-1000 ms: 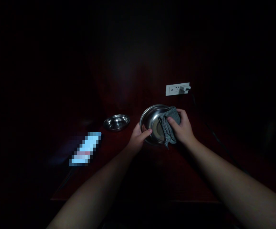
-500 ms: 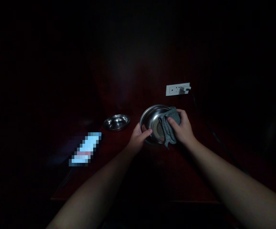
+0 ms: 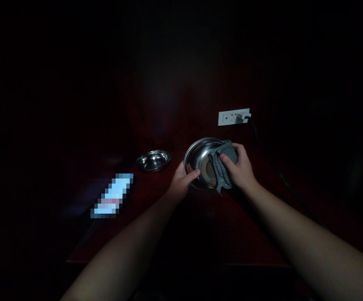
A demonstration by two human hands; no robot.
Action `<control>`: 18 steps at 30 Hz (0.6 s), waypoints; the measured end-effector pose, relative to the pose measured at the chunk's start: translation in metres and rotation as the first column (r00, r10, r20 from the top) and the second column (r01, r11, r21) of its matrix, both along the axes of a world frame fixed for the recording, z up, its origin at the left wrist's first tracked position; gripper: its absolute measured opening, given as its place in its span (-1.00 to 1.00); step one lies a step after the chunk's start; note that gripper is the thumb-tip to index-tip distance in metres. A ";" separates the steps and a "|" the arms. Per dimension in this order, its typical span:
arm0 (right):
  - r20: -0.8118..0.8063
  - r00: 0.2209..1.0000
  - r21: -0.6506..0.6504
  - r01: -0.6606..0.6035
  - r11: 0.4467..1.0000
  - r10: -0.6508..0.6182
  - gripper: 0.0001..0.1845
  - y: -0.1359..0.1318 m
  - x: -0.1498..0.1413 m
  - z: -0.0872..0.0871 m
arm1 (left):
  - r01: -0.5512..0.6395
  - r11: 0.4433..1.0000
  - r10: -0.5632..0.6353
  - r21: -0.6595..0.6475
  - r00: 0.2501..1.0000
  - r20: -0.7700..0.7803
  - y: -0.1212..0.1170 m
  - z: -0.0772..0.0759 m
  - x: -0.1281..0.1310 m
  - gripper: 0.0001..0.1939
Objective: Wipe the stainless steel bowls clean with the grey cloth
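A shiny metal bowl (image 3: 201, 152) is tilted towards me above the dark table. My left hand (image 3: 182, 181) grips its left rim, thumb inside and fingers behind. Folded over the bowl's right side is a grey-green cloth (image 3: 223, 165) with a checked weave. My right hand (image 3: 239, 166) is closed on this cloth, its thumb pressing on the front and its fingers round the back. The cloth covers the bowl's right rim and part of its bottom.
A second metal bowl (image 3: 154, 162) stands upright on the dark red table (image 3: 156, 251), left of my hands. Nearer me at left lies a lit, pixelated screen (image 3: 112, 196). On the back wall is a white socket (image 3: 231, 117) with a plug; a dark cable runs down on the right.
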State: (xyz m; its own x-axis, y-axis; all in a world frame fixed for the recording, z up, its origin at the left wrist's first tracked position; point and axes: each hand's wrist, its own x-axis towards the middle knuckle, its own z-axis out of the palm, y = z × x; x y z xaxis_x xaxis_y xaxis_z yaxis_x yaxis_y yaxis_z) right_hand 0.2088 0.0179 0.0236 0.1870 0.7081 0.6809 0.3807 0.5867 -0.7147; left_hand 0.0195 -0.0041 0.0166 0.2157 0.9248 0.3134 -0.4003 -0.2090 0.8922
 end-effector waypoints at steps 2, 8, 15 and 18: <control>0.003 1.000 0.001 0.003 1.000 -0.003 -0.49 0.000 0.000 0.000 | -0.007 1.000 0.007 -0.003 1.000 -0.003 -0.001 0.001 0.000 -0.47; 0.005 1.000 0.003 0.001 1.000 -0.001 -0.49 -0.001 0.000 0.001 | -0.001 1.000 0.001 -0.002 1.000 -0.007 -0.001 0.001 0.000 -0.48; 0.011 1.000 -0.009 0.013 1.000 -0.013 -0.48 -0.001 0.000 0.001 | -0.001 1.000 0.001 -0.003 1.000 -0.008 0.000 0.001 0.000 -0.48; 0.006 1.000 -0.013 0.016 1.000 -0.016 -0.47 -0.001 0.000 0.001 | -0.006 1.000 0.006 -0.014 1.000 -0.006 -0.001 0.001 0.000 -0.47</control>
